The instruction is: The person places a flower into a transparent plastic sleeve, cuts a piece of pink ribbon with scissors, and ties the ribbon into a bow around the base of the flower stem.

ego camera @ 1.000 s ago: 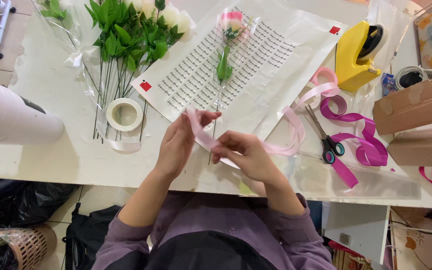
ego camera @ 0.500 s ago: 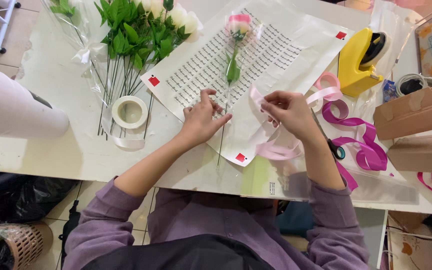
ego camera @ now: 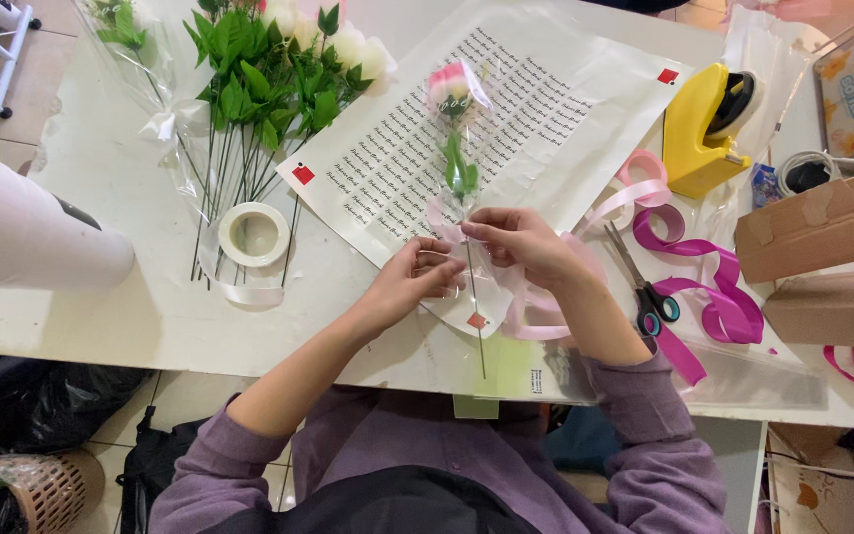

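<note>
Both forearms extend from the lower frame toward the centre, purple sleeves pushed up. Left hand [ego camera: 412, 282] sits just left of centre, fingers curled, fingertips pinched. Right hand [ego camera: 521, 242] lies beside it, fingers bent inward, grip closed, fingertips nearly touching the left

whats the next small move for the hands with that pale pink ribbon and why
Probably draw the pale pink satin ribbon snug around the thin wire stem. Both the left hand and right hand pinch it just under the single cellophane-sleeved pink rose, and its loop hangs slack.
</note>
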